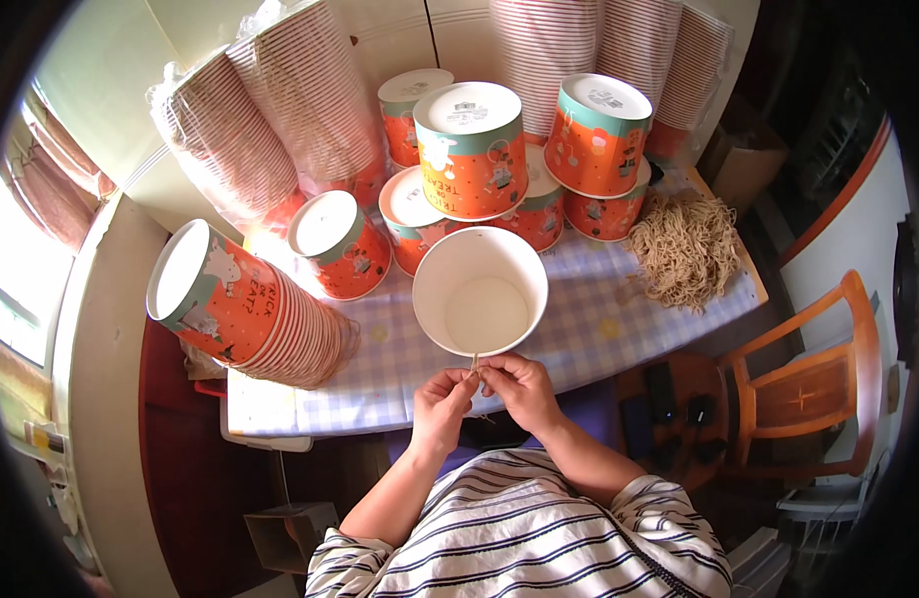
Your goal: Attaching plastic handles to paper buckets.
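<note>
Head view: left hand and right hand hold string in narrow grip by the bucket, likely for fine control.

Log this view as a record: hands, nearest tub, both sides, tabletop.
Left hand: pinching thin tan strand
Right hand: fingertips beside the left's, grip unclear
Nearest tub: open, round, white inside, rim near fingertips
Right side: heap of loose tan strands
Left side: nested stack of orange-and-teal printed tubs
Tabletop: blue-and-white checked cloth
</note>
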A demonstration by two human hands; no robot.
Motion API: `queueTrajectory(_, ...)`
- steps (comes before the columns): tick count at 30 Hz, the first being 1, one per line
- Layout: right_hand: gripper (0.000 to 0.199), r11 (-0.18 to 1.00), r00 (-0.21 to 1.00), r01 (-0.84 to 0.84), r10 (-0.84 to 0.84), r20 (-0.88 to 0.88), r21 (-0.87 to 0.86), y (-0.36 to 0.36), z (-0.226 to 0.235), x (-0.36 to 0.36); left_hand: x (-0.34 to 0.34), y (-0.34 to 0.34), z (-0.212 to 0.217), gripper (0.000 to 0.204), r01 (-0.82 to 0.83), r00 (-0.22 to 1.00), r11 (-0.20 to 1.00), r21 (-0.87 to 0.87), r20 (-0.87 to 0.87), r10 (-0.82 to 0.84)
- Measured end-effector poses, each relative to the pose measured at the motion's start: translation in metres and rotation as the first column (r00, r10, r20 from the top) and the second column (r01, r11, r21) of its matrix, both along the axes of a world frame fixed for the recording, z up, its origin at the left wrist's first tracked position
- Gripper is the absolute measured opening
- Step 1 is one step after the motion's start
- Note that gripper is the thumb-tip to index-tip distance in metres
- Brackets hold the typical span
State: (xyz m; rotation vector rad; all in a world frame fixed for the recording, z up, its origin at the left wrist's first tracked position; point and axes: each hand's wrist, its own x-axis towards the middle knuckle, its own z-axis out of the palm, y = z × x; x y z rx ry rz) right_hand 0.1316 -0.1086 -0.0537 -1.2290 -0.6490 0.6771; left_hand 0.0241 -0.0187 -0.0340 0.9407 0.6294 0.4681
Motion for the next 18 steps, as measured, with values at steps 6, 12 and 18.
queueTrajectory(6,0.013,0.994,0.989,-0.069,0.079,-0.126,0.086,-0.004,0.005,0.001,0.004,-0.006,0.011,0.013,-0.025,1.000,0.989,0.149,0.007,0.024)
queueTrajectory(12,0.015,0.993,0.985,-0.025,0.045,-0.167,0.118,-0.001,0.010,-0.003,0.005,-0.007,0.014,0.014,-0.025,0.998,0.981,0.195,-0.058,0.037)
queueTrajectory(18,0.015,0.983,0.777,-0.084,0.167,-0.607,0.163,-0.003,0.009,0.001,0.004,-0.007,0.010,0.015,-0.068,0.996,0.971,0.227,-0.045,0.080)
